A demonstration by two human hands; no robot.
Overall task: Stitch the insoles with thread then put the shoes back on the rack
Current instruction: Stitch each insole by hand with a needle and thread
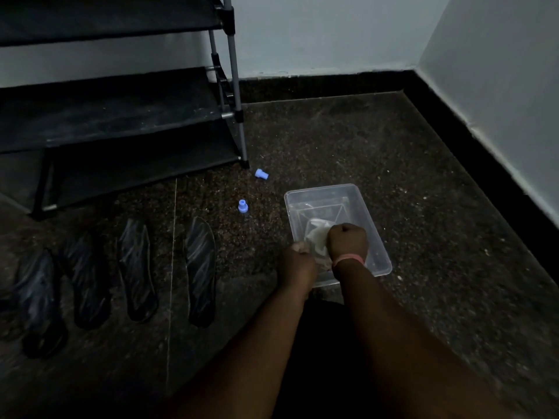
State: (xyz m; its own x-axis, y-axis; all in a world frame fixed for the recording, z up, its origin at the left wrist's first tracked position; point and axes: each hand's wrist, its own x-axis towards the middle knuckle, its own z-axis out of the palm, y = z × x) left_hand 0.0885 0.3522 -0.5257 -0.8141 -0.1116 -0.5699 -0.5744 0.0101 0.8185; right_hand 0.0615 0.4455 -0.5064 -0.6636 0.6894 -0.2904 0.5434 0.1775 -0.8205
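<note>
Head view: both hands work over a clear plastic tub on the floor; left hand and right hand have fingers curled tight on a white cloth; four insoles lie beside the rack; dim light may hide thread; no writing legible.

You've got four black insoles with whitish streaks, a black-shelved rack on grey poles, two blue caps, a clear tub, a white cloth, a pink wristband, and a dark speckled floor.
</note>
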